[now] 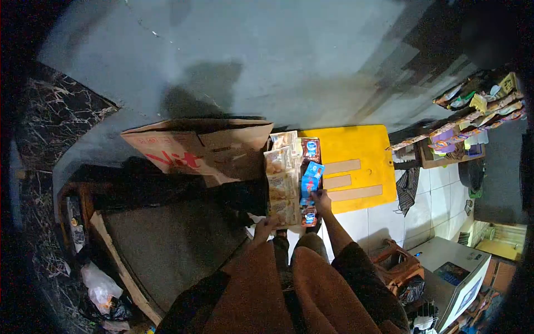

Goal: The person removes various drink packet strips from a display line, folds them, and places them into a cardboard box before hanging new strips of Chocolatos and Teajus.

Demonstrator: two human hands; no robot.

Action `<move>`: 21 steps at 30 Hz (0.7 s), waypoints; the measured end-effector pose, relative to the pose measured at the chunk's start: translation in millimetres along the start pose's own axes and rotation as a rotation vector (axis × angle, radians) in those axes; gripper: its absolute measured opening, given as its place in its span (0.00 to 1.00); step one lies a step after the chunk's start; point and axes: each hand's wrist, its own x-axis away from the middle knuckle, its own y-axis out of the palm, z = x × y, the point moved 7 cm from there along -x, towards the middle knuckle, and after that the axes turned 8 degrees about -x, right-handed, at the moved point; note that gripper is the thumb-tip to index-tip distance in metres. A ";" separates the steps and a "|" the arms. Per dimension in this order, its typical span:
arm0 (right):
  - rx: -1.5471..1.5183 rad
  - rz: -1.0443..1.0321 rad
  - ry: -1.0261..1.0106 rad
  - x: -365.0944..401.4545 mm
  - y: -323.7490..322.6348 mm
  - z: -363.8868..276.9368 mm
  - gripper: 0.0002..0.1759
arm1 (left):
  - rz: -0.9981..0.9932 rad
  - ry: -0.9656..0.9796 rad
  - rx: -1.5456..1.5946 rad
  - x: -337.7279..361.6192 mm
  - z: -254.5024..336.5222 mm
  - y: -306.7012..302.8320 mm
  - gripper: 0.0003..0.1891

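My left hand [265, 229] has its fingers closed on the lower edge of a strip of beige sachets [282, 185], which runs up and away from me. Beside it, my right hand [321, 204] pinches the lower end of a short strip of blue sachets [311, 182]. Under the blue strip lies a strip of dark brown sachets with a blue round logo [312, 149], partly covered. A yellow panel [364, 150] with several brown strips on it is just right of the sachets.
A folded brown cardboard box [222, 150] with red lettering leans by the grey wall at left. A dark flat surface [167, 245] lies below it. At right are hanging sachets [473, 119], a brown plastic stool [397, 264] and a white box [450, 267]. A plastic bag [102, 286] sits lower left.
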 end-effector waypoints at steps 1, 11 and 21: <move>0.017 0.033 0.035 0.0 1.9 1.2 0.21 | 0.063 0.022 -0.029 -5.0 -3.9 -2.3 0.29; 0.141 0.052 0.046 15.2 -9.1 -27.4 0.30 | 0.353 0.112 -0.156 -67.8 12.9 -42.1 0.32; 0.136 -0.101 0.014 31.7 -36.6 -45.8 0.35 | 0.217 0.018 0.104 -87.7 6.8 -48.7 0.32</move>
